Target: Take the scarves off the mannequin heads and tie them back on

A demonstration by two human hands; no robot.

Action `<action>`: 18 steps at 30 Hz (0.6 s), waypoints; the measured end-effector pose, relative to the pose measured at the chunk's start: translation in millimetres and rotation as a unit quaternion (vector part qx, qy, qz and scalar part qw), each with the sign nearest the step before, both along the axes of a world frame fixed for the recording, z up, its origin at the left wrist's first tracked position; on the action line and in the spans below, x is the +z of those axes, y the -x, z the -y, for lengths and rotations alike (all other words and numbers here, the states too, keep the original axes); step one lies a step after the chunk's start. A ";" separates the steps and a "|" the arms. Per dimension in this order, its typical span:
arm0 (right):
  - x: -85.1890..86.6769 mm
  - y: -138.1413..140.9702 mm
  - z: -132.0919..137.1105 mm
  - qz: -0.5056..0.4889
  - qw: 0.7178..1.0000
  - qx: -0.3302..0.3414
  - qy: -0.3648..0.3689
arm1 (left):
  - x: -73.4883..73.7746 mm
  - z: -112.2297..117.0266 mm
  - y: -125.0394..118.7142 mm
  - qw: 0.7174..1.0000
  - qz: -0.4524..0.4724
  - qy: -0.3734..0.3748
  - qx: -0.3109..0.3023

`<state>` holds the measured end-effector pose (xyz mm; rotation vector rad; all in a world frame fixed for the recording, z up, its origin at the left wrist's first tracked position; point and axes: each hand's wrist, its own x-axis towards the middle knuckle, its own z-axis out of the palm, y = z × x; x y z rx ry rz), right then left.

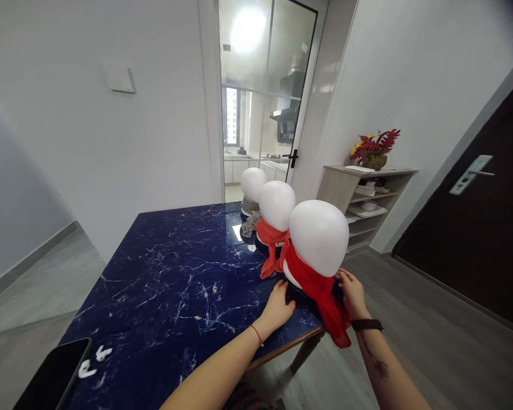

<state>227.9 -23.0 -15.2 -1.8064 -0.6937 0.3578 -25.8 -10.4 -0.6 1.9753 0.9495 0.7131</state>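
Observation:
Three white featureless mannequin heads stand in a row along the right edge of a dark blue marble table (166, 285). The nearest head (318, 236) wears a red scarf (325, 299) whose end hangs over the table edge. The middle head (277, 205) also has a red scarf (271, 245); the farthest head (253, 183) has a grey scarf (250, 222). My left hand (277, 307) rests at the base of the nearest head, fingers curled against it. My right hand (351, 293) touches the other side of that base, beside the scarf.
A black phone (53, 376) lies at the table's near left corner beside small white pieces (94, 360). A shelf unit (365, 199) with a flower basket (374, 151) stands against the right wall. A glass door (265, 97) is behind the table, a dark door (474, 228) at right.

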 end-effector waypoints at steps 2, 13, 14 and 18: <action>4.9 11.8 19.0 -0.033 0.994 -0.090 -0.048 | 8.0 16.2 25.8 0.999 -0.004 0.019 -0.030; 28.3 219.8 56.0 0.130 0.919 0.360 -0.098 | 26.5 70.7 245.6 0.980 -0.046 -0.093 0.169; 27.3 236.4 49.8 0.135 0.889 0.430 -0.078 | 21.5 69.9 258.8 0.976 -0.051 -0.095 0.188; 21.0 285.8 31.5 0.198 0.822 0.533 -0.024 | 5.4 65.9 289.2 0.968 -0.032 -0.069 0.238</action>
